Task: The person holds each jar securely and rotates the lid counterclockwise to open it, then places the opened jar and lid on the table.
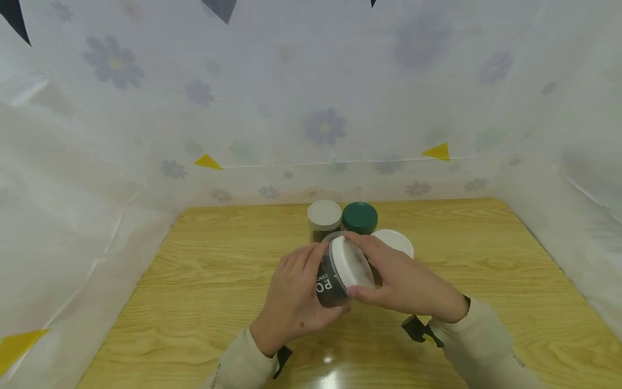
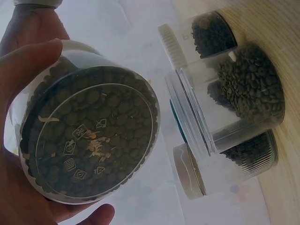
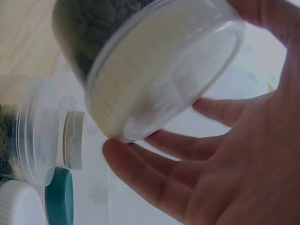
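Held tilted above the table is a clear plastic jar with white lettering and a white ribbed lid. My left hand grips its body from the left. The fingers and thumb of my right hand hold the lid's edge from the other side. Dark round pellets and a few pale bits show through the jar's base in the left wrist view. Behind it stands a clear jar with a clear ridged top, part-filled with dark pellets and mostly hidden in the head view.
Close behind my hands stand a jar with a whitish lid, one with a dark green lid and one with a white lid. The wooden table meets flower-patterned sheeting at the back and sides.
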The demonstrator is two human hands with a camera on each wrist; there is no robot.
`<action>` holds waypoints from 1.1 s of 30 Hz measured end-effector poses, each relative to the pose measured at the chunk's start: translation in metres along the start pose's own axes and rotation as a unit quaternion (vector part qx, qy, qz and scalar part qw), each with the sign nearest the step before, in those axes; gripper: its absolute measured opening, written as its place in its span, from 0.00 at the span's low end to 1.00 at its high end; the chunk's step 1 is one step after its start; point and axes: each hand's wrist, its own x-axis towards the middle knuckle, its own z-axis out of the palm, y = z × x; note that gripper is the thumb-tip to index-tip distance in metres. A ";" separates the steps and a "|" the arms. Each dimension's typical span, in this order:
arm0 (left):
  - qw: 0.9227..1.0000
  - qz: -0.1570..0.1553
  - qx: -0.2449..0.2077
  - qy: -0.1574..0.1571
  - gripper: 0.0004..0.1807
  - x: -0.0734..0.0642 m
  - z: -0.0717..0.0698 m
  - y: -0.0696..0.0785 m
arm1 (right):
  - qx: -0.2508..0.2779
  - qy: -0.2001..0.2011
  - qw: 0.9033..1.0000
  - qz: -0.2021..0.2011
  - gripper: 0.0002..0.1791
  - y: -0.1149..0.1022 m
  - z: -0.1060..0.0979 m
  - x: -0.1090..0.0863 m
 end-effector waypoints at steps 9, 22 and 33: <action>0.999 -0.001 -0.033 -0.006 0.57 0.000 -0.002 -0.001 | -0.017 0.033 0.994 -0.102 0.52 0.003 0.002 0.001; 0.997 -0.041 -0.068 -0.025 0.66 -0.006 -0.004 -0.002 | 0.011 0.055 0.992 -0.112 0.51 0.007 -0.008 -0.002; 0.978 -0.084 -0.190 -0.013 0.69 -0.015 -0.003 -0.010 | 0.021 0.085 0.990 -0.108 0.53 0.008 -0.015 -0.010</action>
